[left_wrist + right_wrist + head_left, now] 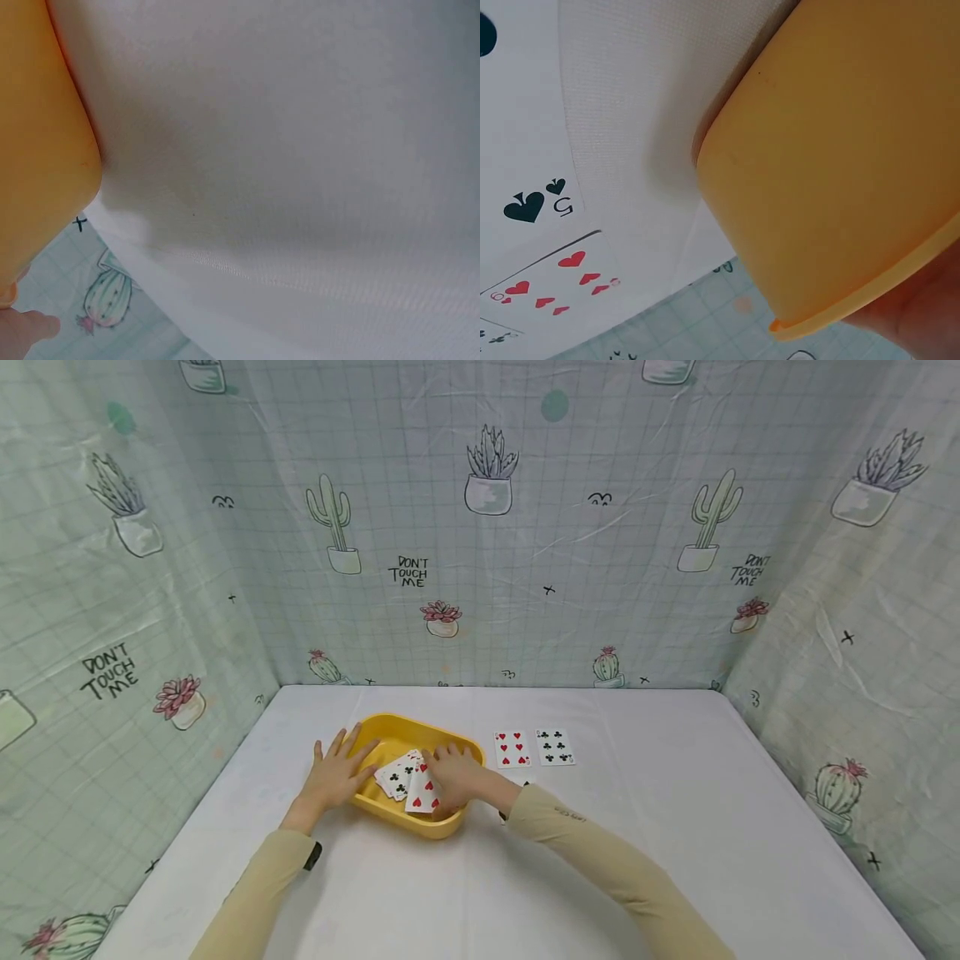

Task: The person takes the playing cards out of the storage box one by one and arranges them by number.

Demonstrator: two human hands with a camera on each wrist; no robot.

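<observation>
sleeves [611,868] foremost; left hand [335,773] spread on yellow tray [405,821]; right hand [455,777] part-covers cards [396,777], pinch unclear; sixes [555,748] beside

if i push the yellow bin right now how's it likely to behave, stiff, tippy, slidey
The yellow bin looks like smooth moulded plastic holding its shape, so it's probably light and fairly stiff. Its low, wide form suggests it would slide rather than tip. The cards inside overlap loosely, so they may shift with a quick push.
</observation>
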